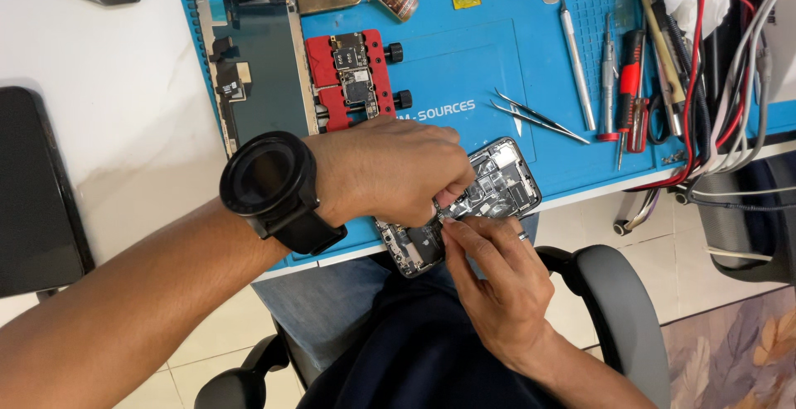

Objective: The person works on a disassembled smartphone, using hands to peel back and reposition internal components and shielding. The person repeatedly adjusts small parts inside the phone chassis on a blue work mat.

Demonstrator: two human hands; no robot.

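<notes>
Two hands | left hand (390, 169), right hand (489, 280) grasping opened phone (497, 185) | long axis diagonal, lower-left to upper-right

The work mat (489, 53) is bright blue with a fine grid at its top right. The board clamp (350, 79) is red with black knobs. The wristwatch (272, 179) is black; the screwdriver (630, 65) red and black.
</notes>
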